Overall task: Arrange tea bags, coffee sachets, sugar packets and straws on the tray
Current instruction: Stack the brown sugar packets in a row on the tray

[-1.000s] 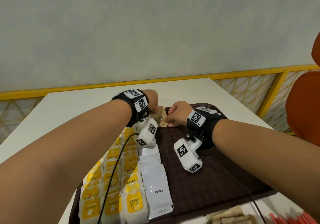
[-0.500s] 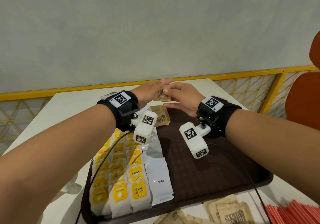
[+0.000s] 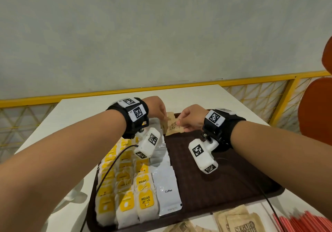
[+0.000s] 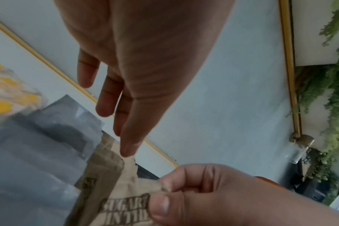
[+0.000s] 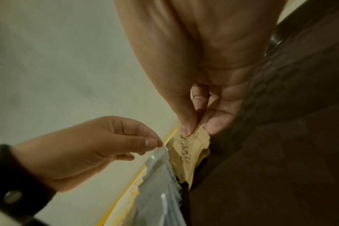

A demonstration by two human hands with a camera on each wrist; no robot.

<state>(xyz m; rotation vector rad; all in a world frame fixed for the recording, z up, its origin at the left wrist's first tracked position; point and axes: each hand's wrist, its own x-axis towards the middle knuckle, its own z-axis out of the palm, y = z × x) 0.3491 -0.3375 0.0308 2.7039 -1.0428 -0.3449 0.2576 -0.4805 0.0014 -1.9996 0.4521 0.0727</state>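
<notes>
Fingers of right hand [image 3: 191, 118] pinched on brown sugar packet [image 3: 173, 128] — left hand [image 3: 158, 108] fingers straight, touching it — orientation unclear.

We see a dark brown tray [image 3: 224, 186] with a fine grid texture on a white table [image 3: 75, 116], yellow-labelled white tea bags [image 3: 125, 204], white coffee sachets [image 3: 167, 192], tan sugar packets [image 3: 173, 126] printed in dark brown, and red straws [image 3: 305, 222].
</notes>
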